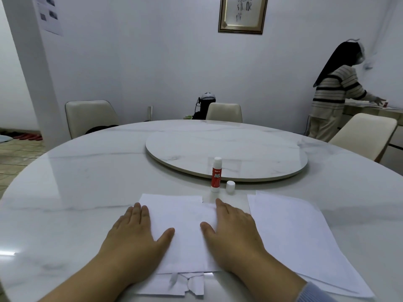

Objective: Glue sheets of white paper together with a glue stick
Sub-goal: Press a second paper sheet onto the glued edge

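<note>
On a round marble table (pixel 87 171), left hand (pixel 135 240) and right hand (pixel 235 236) press flat, fingers spread, on white paper (pixel 185 219).
Beyond the right fingertips an uncapped glue stick (pixel 216 174) stands upright, cap (pixel 230 187) beside it; more sheets (pixel 294 232) lie right.

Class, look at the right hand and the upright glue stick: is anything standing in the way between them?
Nothing visible does. The right hand lies flat on the paper; the glue stick stands just beyond its fingertips, with the cap off to the right.
</note>
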### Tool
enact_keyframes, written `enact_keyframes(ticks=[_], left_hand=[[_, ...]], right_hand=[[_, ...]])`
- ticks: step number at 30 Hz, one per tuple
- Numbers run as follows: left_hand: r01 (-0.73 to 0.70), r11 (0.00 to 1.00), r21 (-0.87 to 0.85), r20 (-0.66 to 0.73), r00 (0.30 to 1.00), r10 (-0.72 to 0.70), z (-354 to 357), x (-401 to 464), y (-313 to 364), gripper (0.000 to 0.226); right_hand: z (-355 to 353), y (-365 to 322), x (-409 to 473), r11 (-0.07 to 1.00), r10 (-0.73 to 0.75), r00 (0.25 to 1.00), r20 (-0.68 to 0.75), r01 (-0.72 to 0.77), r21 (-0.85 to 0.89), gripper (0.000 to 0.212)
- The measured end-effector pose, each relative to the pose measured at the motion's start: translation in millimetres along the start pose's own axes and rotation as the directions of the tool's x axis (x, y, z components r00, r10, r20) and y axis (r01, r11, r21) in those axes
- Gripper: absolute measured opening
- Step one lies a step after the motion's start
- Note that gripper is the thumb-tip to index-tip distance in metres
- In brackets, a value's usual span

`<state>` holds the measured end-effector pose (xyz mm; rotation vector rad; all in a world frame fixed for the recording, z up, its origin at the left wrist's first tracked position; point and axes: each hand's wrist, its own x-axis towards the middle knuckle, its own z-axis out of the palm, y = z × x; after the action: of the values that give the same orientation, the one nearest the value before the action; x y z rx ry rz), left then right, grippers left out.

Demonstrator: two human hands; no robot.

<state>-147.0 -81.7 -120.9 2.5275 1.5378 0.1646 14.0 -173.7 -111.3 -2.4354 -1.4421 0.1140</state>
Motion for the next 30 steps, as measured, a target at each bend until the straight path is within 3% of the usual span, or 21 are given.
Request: enact_keyframes(ticks=[3, 6, 8, 10, 13, 14, 20, 25, 30], left_hand=[[0.002, 1.000, -0.020, -0.015, 1.000, -0.002, 1.4, 0.3, -0.3, 0.088], [0.000, 0.999, -0.034, -0.030, 1.000, -0.001, 1.9, 0.4, 0.5, 0.088], [0.002, 0.999, -0.040, -0.029, 1.000, -0.004, 1.8, 0.0, 0.5, 0.088], [0.006, 0.998, -0.057, -0.031, 0.999, -0.008, 2.7, 0.2, -0.1, 0.088], [0.021, 0.988, -0.155, -0.052, 0.998, -0.029, 2.1, 3.3, -2.4, 0.084], [0.026, 0.977, -0.211, -0.062, 0.997, -0.040, 1.1, 4.1, -3.2, 0.081], [0.034, 0.898, -0.438, -0.081, 0.994, -0.077, -4.1, 4.7, -4.3, 0.069], [-0.041, 0.786, -0.618, -0.173, 0.981, -0.085, -9.9, 2.0, -2.2, 0.057], [-0.063, 0.852, -0.520, -0.180, 0.983, -0.037, -5.7, 7.6, -9.3, 0.048]], right_hand=[[-7.8, -1.6, 0.1, 0.986, 0.046, 0.997, -0.067, -0.035, 0.162, 0.076], [-14.7, -1.5, -0.8, 0.844, 0.103, 0.992, -0.067, -0.052, 0.534, 0.080], [-20.1, -0.6, -1.3, 0.780, 0.175, 0.977, -0.118, -0.065, 0.622, 0.081], [-25.3, 2.5, -2.1, 0.732, 0.266, 0.955, -0.130, -0.112, 0.673, 0.073], [-30.3, 6.4, -4.1, 0.751, 0.247, 0.964, -0.098, -0.126, 0.649, 0.018], [-31.8, 8.4, -4.7, 0.764, 0.221, 0.968, -0.117, -0.097, 0.638, 0.011], [-51.3, 25.0, -3.6, 0.720, 0.165, 0.952, -0.257, 0.062, 0.692, 0.023], [-68.3, 43.6, -4.1, 0.562, 0.241, 0.932, -0.269, 0.092, 0.822, 0.016], [-77.6, 59.0, -3.3, 0.372, 0.335, 0.915, -0.226, 0.092, 0.924, 0.019]])
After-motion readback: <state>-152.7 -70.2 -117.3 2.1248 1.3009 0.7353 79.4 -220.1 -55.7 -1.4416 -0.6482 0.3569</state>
